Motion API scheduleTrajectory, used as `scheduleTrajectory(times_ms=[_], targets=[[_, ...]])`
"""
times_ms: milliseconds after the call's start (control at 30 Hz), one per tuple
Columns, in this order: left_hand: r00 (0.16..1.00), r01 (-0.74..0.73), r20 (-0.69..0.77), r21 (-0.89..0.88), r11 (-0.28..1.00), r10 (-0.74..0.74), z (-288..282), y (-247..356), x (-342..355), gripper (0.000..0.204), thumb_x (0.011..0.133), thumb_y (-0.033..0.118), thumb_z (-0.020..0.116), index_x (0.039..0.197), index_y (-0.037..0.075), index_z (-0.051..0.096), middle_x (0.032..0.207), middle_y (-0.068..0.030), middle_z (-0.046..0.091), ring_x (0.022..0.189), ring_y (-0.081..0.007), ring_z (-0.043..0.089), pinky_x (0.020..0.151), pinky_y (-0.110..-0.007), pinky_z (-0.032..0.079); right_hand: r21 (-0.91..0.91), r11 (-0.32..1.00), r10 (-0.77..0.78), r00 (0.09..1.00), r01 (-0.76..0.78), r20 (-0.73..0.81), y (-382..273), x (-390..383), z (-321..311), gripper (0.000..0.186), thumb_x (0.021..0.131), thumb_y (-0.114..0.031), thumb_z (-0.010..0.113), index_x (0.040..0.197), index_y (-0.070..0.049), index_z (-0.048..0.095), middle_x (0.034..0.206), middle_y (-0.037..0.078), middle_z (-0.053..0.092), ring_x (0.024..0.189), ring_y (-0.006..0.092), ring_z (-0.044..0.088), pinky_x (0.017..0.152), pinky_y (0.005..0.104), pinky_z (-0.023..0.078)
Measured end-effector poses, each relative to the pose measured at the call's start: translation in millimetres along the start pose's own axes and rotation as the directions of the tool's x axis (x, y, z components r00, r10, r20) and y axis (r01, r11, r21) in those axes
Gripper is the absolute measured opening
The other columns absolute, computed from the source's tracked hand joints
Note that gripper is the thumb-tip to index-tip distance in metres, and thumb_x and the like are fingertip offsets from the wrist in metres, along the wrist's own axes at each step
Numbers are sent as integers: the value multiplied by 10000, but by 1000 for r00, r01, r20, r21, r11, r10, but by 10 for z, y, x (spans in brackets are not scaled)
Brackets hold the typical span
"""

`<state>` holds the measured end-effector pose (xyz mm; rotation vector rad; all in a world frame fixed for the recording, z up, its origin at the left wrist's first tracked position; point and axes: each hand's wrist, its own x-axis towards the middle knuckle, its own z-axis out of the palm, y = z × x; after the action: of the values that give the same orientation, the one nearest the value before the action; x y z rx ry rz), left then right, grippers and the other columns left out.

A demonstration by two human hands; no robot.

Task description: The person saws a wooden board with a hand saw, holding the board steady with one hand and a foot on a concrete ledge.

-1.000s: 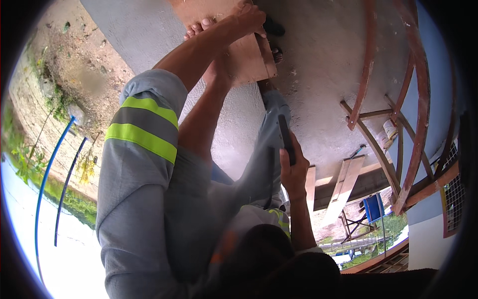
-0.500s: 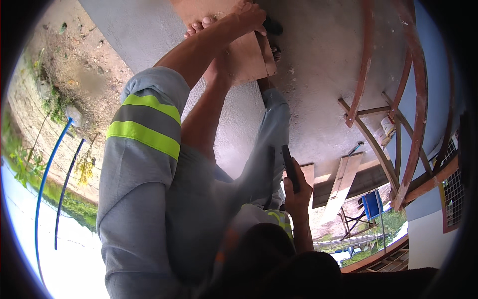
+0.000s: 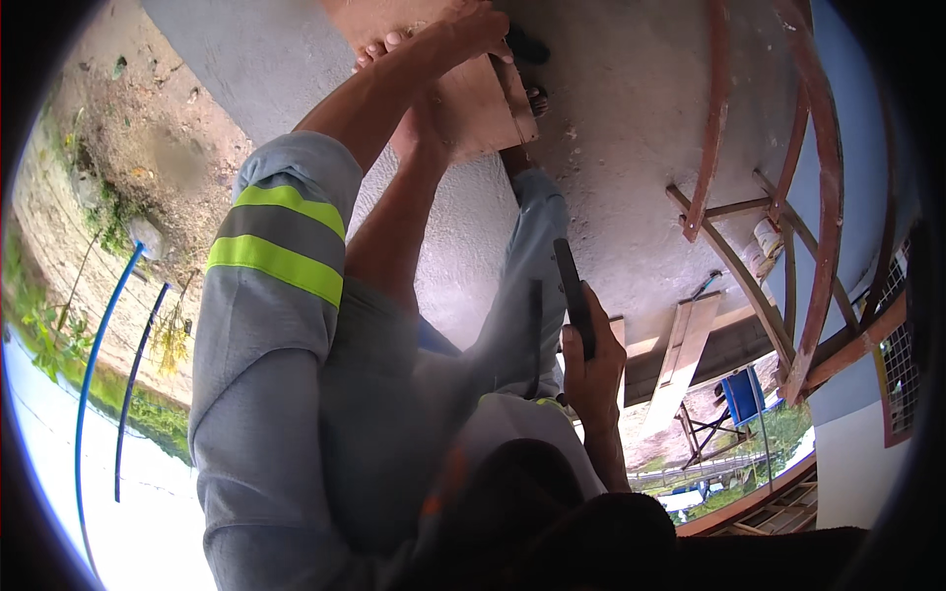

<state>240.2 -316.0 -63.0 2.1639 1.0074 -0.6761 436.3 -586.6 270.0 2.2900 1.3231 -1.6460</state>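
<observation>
My left arm, in a grey sleeve with yellow-green bands, reaches to a reddish-brown wooden board (image 3: 473, 110) at the top. There my left hand (image 3: 479, 32) is closed at the board's edge, its fingertips partly out of sight. A bare foot (image 3: 382, 47) rests on the board beside that arm. A dark slit runs into the board close to its right edge. Lower down, my right hand (image 3: 597, 369) is wrapped round the black handle (image 3: 573, 295) of what looks like a handsaw. Its blade is edge-on and blurred, hard to make out.
Curved brown wooden frames (image 3: 828, 197) stand on the concrete floor (image 3: 631, 148) at right. Loose planks (image 3: 680, 355) and a blue container (image 3: 741, 396) lie beyond. To the left are bare soil (image 3: 168, 128) and blue pipes (image 3: 103, 345). A dark shoe (image 3: 527, 44) shows near the board.
My right hand and the black handle have moved up toward the board. My left hand keeps its hold, and the whole view has shifted slightly.
</observation>
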Motion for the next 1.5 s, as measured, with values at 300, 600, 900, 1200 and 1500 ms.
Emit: scheduleTrajectory(times_ms=[300,600,900,1200,1500], targets=[[985,63,-147,-191,980,-92,916,-745,197,399,866,561,734,923,177,823,915,-32,780,923,-220,711,1009,-451,340,7,1000,29,994,-30,108,-373,395,232,529,1023,-261,558,1493,-27,494,1132,198,724,894,242,685,809,374,549],[997,-37,-62,4,999,37,-89,171,75,424,898,543,704,1033,156,817,969,-51,781,1008,-237,696,1027,-446,327,37,992,-113,980,120,-162,128,1119,551,551,1010,-294,620,1460,4,510,957,226,731,838,342,743,748,437,566],[999,31,-23,-9,999,-31,-20,-75,-73,435,879,556,713,1022,161,822,969,-42,781,994,-234,692,1020,-438,330,-18,999,29,999,-30,-31,181,-658,-113,536,1002,-248,533,1473,9,521,1191,180,725,847,206,684,789,365,551],[995,13,-104,-25,1000,-15,-50,130,137,399,859,537,736,959,161,826,908,-71,776,945,-242,703,1029,-443,316,92,970,-203,956,227,-213,199,1601,693,504,1010,-289,612,1451,-55,542,894,208,700,854,338,738,790,464,556],[998,51,-24,-55,997,-53,39,74,-31,376,866,506,748,1000,165,831,992,-75,781,979,-265,712,1062,-466,322,83,996,37,999,-37,-3,219,-502,-63,553,981,-211,523,1470,47,503,1321,236,667,1245,300,644,1052,389,491]])
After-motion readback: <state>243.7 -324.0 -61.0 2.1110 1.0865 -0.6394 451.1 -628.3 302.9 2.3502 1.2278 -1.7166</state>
